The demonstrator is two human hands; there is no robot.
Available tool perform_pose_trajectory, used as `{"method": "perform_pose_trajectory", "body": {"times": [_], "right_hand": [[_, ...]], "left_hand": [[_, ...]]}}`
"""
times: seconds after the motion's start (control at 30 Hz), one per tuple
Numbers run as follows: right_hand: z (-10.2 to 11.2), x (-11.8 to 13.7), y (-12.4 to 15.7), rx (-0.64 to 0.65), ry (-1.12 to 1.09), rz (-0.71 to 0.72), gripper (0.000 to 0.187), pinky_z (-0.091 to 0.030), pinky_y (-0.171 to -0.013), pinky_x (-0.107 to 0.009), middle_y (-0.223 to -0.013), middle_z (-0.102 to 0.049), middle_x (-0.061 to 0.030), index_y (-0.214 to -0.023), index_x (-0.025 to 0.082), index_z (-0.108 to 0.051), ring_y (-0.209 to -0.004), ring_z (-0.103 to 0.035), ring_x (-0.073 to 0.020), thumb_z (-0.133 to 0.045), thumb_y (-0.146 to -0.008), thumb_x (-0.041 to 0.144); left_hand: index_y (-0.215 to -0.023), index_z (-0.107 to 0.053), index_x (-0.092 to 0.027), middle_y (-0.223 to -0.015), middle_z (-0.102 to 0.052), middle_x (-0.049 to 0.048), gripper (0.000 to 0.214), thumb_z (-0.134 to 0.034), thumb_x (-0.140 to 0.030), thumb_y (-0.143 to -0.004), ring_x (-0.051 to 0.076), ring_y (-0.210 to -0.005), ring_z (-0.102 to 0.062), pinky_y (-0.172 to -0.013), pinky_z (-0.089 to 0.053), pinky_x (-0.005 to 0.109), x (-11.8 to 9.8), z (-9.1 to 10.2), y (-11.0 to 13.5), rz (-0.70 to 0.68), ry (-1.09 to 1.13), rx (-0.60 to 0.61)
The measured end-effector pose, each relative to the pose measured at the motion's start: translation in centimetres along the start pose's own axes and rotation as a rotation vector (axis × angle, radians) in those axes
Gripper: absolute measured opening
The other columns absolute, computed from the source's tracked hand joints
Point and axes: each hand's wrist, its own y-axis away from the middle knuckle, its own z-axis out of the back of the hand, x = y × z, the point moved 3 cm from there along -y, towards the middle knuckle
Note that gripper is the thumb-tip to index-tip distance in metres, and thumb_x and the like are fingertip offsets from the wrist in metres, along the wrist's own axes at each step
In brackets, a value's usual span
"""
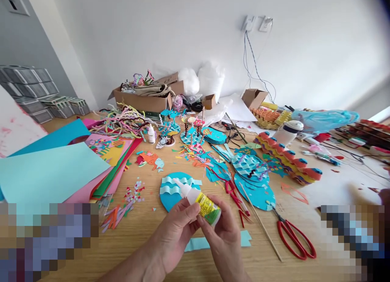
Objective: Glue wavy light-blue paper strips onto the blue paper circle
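The grip of the left hand [179,221] and right hand [225,231] is clamped on a bottle [209,209], lower centre of the frame, its nozzle tilted toward the upper left. Behind the nozzle lies a blue disc [170,200] with wavy strips [169,190]. A flat strip [198,244] lies below the hands. Scissors [297,239] and a stick [260,222] are at lower right on the desk [118,249]; paper sheets [51,170] fill the left.

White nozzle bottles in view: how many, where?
2. A labelled bottle held in the left hand and right hand; a second bottle standing farther back, just right of the colorful pipe cleaners. Others may be hidden.
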Motion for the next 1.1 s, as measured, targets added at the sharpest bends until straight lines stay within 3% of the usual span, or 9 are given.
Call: {"method": "perform_pose_trajectory", "body": {"times": [0.1,0.2,0.27,0.33,0.4,0.47,0.6,0.83,1.1], "right_hand": [[-0.7,0.0,-0.2,0.025,-0.144,-0.085,0.036,-0.055,-0.067,-0.03,-0.091,-0.067,-0.0043,-0.101,0.024,-0.058,-0.08,-0.065,-0.0203,-0.071,-0.068,0.03],[-1.0,0.0,-0.9,0.022,-0.245,-0.149,0.037,-0.055,-0.066,-0.033,-0.089,-0.068,-0.0048,-0.099,0.023,-0.058,-0.077,-0.066,-0.0213,-0.072,-0.067,0.036],[-0.9,0.1,-1.6,-0.006,-0.278,-0.146,0.037,-0.055,-0.068,-0.033,-0.089,-0.068,-0.0046,-0.098,0.023,-0.057,-0.078,-0.065,-0.0212,-0.072,-0.067,0.036],[-0.8,0.4,-2.3,0.004,-0.289,-0.126,0.036,-0.054,-0.066,-0.031,-0.093,-0.067,-0.0046,-0.098,0.022,-0.057,-0.076,-0.064,-0.0194,-0.072,-0.067,0.035],[-1.2,0.8,-2.8,0.071,-0.284,-0.145,0.033,-0.052,-0.055,-0.026,-0.097,-0.065,-0.0053,-0.097,0.022,-0.056,-0.069,-0.064,-0.0166,-0.07,-0.07,0.035],[-2.0,1.0,-3.1,0.155,-0.27,-0.2,0.029,-0.046,-0.043,-0.022,-0.095,-0.065,-0.0056,-0.095,0.021,-0.053,-0.061,-0.063,-0.0148,-0.065,-0.075,0.038],[-3.9,0.7,-3.3,0.228,-0.242,-0.25,0.034,-0.041,-0.039,-0.019,-0.084,-0.064,-0.0036,-0.093,0.021,-0.051,-0.064,-0.064,-0.0169,-0.067,-0.07,0.041],[-5.2,-0.7,-3.1,0.3,-0.012,-0.18,0.03,-0.048,-0.059,-0.026,-0.08,-0.064,-0.0024,-0.089,0.019,-0.058,-0.07,-0.059,-0.0166,-0.069,-0.067,0.036],[-5.9,-0.2,-3.5,0.346,0.335,-0.03,0.023,-0.039,-0.05,-0.022,-0.069,-0.06,0.0008,-0.083,0.018,-0.061,-0.056,-0.048,-0.0124,-0.068,-0.068,0.034]], "left_hand": [[-0.094,-0.066,-0.02,-0.097,-0.065,0.0049,0.023,-0.066,-0.033,-0.075,0.018,-0.096,-0.057,-0.084,-0.04,0.028,0.1,0.2,0.1,0.001,0.0,0.019],[-0.102,-0.064,-0.021,-0.106,-0.063,0.0062,0.031,-0.062,-0.04,-0.077,0.02,-0.103,-0.054,-0.082,-0.041,0.028,-0.2,1.0,1.1,0.007,-0.173,0.015],[-0.11,-0.06,-0.023,-0.113,-0.06,0.0068,0.035,-0.057,-0.041,-0.08,0.021,-0.105,-0.053,-0.078,-0.044,0.028,-0.4,2.4,2.2,0.056,-0.449,-0.026],[-0.101,-0.065,-0.021,-0.099,-0.066,0.0064,0.027,-0.058,-0.029,-0.077,0.021,-0.093,-0.059,-0.077,-0.046,0.03,-0.8,4.2,3.3,0.075,-0.86,-0.028],[-0.095,-0.067,-0.023,-0.094,-0.067,0.0047,0.026,-0.052,-0.016,-0.074,0.021,-0.087,-0.061,-0.077,-0.048,0.033,-1.6,5.8,4.2,-0.081,-1.299,-0.047],[-0.098,-0.065,-0.024,-0.101,-0.066,0.0051,0.037,-0.043,-0.008,-0.075,0.022,-0.094,-0.06,-0.085,-0.047,0.038,-2.4,7.0,4.7,-0.313,-1.655,-0.079],[-0.11,-0.059,-0.021,-0.106,-0.065,0.0071,0.048,-0.036,-0.001,-0.073,0.022,-0.095,-0.06,-0.085,-0.049,0.038,-2.3,8.7,4.7,-0.535,-2.073,-0.075],[-0.12,-0.049,-0.017,-0.119,-0.059,0.009,0.048,-0.04,-0.004,-0.075,0.025,-0.101,-0.057,-0.082,-0.05,0.041,-0.2,9.5,4.5,-0.573,-2.219,-0.106],[-0.122,-0.049,-0.014,-0.123,-0.057,0.0084,0.047,-0.051,-0.008,-0.075,0.026,-0.1,-0.055,-0.079,-0.048,0.041,-0.1,8.6,4.5,-0.408,-2.255,-0.096]]}}
